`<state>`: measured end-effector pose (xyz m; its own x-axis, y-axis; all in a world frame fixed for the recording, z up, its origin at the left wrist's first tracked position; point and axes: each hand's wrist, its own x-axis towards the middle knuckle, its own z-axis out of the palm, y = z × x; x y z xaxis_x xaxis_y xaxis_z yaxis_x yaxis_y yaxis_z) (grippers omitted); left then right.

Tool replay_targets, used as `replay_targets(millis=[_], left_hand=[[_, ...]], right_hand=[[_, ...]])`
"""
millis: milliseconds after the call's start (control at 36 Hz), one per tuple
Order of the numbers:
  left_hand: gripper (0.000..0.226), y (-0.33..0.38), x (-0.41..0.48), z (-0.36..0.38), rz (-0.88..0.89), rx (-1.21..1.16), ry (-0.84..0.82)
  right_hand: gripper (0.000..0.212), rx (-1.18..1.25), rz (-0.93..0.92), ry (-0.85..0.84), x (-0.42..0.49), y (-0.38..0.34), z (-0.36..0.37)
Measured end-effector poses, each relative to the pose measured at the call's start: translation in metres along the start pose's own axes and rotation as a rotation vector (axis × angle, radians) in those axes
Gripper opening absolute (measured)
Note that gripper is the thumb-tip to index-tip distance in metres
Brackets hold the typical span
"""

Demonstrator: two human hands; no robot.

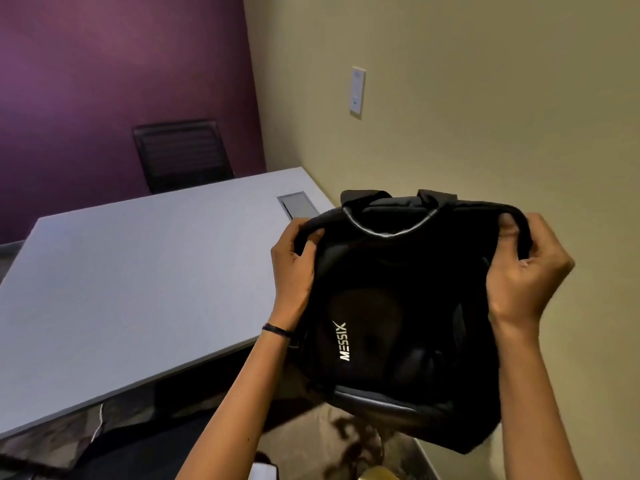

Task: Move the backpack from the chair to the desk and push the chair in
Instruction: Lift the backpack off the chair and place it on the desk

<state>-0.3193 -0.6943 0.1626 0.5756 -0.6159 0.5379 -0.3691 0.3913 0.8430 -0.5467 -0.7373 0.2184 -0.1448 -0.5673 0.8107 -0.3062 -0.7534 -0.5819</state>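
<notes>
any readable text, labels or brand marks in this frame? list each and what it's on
"MESSIX": white letters running vertically on the front of the black backpack, held up by the left hand and right hand.
Wall plate on the beige wall: small marks, too blurred to read.
Nothing else legible; the desk carries no text.

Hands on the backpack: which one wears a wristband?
The left hand, gripping the backpack on the desk side, has a dark wristband; the right hand has a bare wrist.
</notes>
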Motion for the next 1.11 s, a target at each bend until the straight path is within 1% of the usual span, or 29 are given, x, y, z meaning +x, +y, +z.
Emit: replay_targets(millis=[56, 167, 194, 361, 444, 583, 722, 750, 806, 861, 944, 1000, 1056, 1111], left_hand=[[0.032, 0.001, 0.018, 0.002, 0.033, 0.004, 0.004], [0.016, -0.010, 0.055, 0.003, 0.076, 0.003, 0.021], [0.015, -0.014, 0.065, 0.004, 0.083, 0.009, 0.032], [0.013, -0.042, 0.122, 0.010, 0.076, 0.061, 0.095], [0.014, -0.053, 0.152, 0.015, 0.063, 0.096, 0.111], [0.017, -0.075, 0.199, 0.029, 0.057, 0.135, 0.137], [0.014, -0.103, 0.233, 0.050, 0.061, 0.147, 0.142], [0.014, -0.110, 0.237, 0.054, 0.054, 0.140, 0.136], [0.013, -0.125, 0.244, 0.060, 0.034, 0.143, 0.124], [0.015, -0.144, 0.247, 0.064, 0.014, 0.163, 0.109], [0.028, -0.176, 0.247, 0.069, -0.059, 0.191, 0.097], [0.031, -0.198, 0.247, 0.071, -0.117, 0.211, 0.116], [0.029, -0.218, 0.246, 0.071, -0.159, 0.236, 0.148], [0.023, -0.237, 0.243, 0.071, -0.209, 0.272, 0.164]], right_hand=[[0.044, 0.024, 0.013, 0.010, 0.009, 0.010, 0.014], [0.043, 0.085, 0.032, 0.022, 0.022, 0.028, 0.048], [0.041, 0.099, 0.037, 0.020, 0.025, 0.033, 0.058], [0.031, 0.168, 0.078, -0.014, 0.052, 0.064, 0.118], [0.036, 0.207, 0.106, -0.026, 0.068, 0.082, 0.145], [0.032, 0.226, 0.128, -0.043, 0.093, 0.113, 0.186], [0.033, 0.227, 0.175, -0.037, 0.109, 0.151, 0.218], [0.030, 0.225, 0.181, -0.041, 0.112, 0.159, 0.224], [0.024, 0.227, 0.190, -0.064, 0.114, 0.174, 0.237], [0.025, 0.239, 0.218, -0.105, 0.112, 0.189, 0.251], [0.027, 0.252, 0.261, -0.167, 0.101, 0.212, 0.270], [0.029, 0.231, 0.257, -0.224, 0.093, 0.224, 0.281], [0.031, 0.198, 0.241, -0.297, 0.087, 0.231, 0.293], [0.028, 0.166, 0.226, -0.355, 0.082, 0.238, 0.303]])
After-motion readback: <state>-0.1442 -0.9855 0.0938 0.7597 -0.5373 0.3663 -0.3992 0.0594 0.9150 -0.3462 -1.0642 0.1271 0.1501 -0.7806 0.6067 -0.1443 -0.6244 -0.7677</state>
